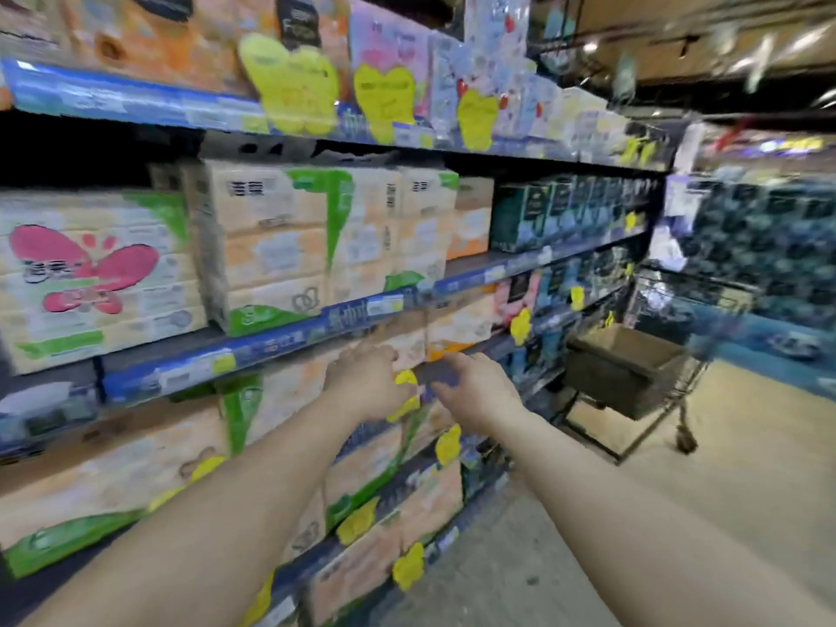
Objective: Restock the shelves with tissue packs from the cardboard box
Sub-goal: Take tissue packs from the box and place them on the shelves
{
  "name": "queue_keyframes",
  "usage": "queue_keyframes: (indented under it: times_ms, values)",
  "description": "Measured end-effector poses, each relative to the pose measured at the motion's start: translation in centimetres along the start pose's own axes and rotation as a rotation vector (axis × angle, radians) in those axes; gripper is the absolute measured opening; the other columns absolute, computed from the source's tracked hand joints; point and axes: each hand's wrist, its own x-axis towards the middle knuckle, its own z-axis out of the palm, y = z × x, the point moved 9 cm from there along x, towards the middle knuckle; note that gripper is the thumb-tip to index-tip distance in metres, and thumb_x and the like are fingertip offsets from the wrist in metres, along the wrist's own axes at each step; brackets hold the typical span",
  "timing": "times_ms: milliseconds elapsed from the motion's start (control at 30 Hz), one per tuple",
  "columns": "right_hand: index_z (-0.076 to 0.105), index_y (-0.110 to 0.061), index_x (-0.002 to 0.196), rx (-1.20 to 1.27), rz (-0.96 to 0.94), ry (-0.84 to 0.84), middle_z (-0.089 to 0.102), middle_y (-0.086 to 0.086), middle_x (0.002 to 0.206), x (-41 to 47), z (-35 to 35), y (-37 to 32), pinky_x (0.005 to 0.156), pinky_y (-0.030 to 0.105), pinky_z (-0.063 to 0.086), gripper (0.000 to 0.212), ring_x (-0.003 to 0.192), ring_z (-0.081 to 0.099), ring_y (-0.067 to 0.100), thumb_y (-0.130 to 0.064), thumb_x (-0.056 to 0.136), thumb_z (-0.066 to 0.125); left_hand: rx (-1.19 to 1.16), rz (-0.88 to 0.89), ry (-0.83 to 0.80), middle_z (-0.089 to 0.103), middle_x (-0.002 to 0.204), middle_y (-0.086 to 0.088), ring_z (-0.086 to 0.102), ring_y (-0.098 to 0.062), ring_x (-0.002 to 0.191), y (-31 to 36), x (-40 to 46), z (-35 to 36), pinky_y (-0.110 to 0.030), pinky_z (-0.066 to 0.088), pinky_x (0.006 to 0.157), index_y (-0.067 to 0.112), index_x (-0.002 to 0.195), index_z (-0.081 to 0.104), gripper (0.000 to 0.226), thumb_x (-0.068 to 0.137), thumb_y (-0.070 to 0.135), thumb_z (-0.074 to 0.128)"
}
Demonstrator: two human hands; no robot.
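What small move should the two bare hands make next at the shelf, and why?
Probably draw both hands back and turn toward the brown cardboard box in the wire cart. The left hand and right hand reach at the peach tissue packs on the shelf, apparently holding nothing, though blur hides the fingers.

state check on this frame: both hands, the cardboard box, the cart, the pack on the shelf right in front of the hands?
left hand: fingers on a tissue pack, grip blurred, cannot tell
right hand: holds nothing, fingers relaxed, reaching toward the shelf
tissue pack: on the shelf, upright
cardboard box: open at the top, sits in the cart, contents not visible
cart: standing in the aisle, apart from both hands
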Motion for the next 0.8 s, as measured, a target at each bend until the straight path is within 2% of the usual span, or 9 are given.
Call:
queue_keyframes:
  times_ms: [100,133,233,333,433,600,800]
  values:
    - [0.036,-0.027,0.146,-0.011,0.147,0.055,0.042,0.007,0.143,-0.5,-2.9,9.5,0.102,0.038,0.042,0.057,0.131,0.041,0.028,-0.046,0.094,0.050,-0.031,0.158,-0.050,0.059,0.119,-0.008,0.057,-0.029,0.104,9.0,4.1,3.3,-0.043,0.052,0.086,0.024,0.117,0.056,0.053,0.082,0.063,0.052]
    - [0.038,-0.028,0.145,-0.015,0.197,0.067,0.043,0.007,0.142,-0.6,-3.6,12.5,0.102,0.038,0.042,0.057,0.130,0.042,0.028,-0.048,0.093,0.051,-0.034,0.204,-0.063,0.058,0.118,-0.008,0.057,-0.029,0.105,11.9,5.4,4.5,-0.044,0.051,0.087,0.024,0.115,0.056,0.053,0.081,0.065,0.052]
    - [0.044,-0.027,0.141,-0.019,0.312,0.091,0.049,0.008,0.137,0.0,-4.9,20.4,0.098,0.037,0.045,0.053,0.124,0.049,0.030,-0.046,0.092,0.053,-0.026,0.306,-0.101,0.050,0.131,-0.009,0.049,-0.030,0.120,19.4,9.3,7.8,-0.044,0.046,0.096,0.023,0.128,0.051,0.061,0.083,0.064,0.054]
    - [0.046,-0.028,0.140,-0.024,0.404,0.116,0.051,0.007,0.135,2.4,-6.4,27.2,0.094,0.036,0.047,0.053,0.121,0.052,0.030,-0.046,0.090,0.055,-0.035,0.370,-0.133,0.047,0.134,-0.010,0.048,-0.031,0.120,25.2,14.7,10.7,-0.044,0.048,0.095,0.021,0.131,0.049,0.060,0.086,0.061,0.055]
    - [0.044,-0.027,0.141,-0.034,0.464,0.144,0.049,0.007,0.139,5.9,-8.1,33.6,0.102,0.036,0.044,0.056,0.127,0.048,0.029,-0.046,0.090,0.054,-0.089,0.433,-0.150,0.041,0.142,-0.009,0.042,-0.032,0.128,30.4,21.4,13.0,-0.043,0.045,0.099,0.022,0.139,0.044,0.065,0.087,0.060,0.054]
    - [0.043,-0.026,0.142,-0.049,0.579,0.190,0.050,0.008,0.137,12.5,-11.6,42.9,0.104,0.038,0.042,0.055,0.126,0.048,0.028,-0.042,0.091,0.056,-0.101,0.544,-0.157,0.047,0.135,-0.007,0.046,-0.030,0.122,38.9,31.8,15.1,-0.041,0.045,0.097,0.025,0.137,0.045,0.064,0.084,0.060,0.055]
    - [0.044,-0.027,0.142,-0.003,0.629,0.203,0.051,0.005,0.132,19.1,-12.1,51.4,0.101,0.038,0.044,0.056,0.122,0.049,0.026,-0.042,0.089,0.059,-0.092,0.555,-0.195,0.048,0.131,-0.006,0.044,-0.028,0.121,45.2,40.5,19.3,-0.041,0.041,0.101,0.029,0.135,0.046,0.062,0.082,0.059,0.056]
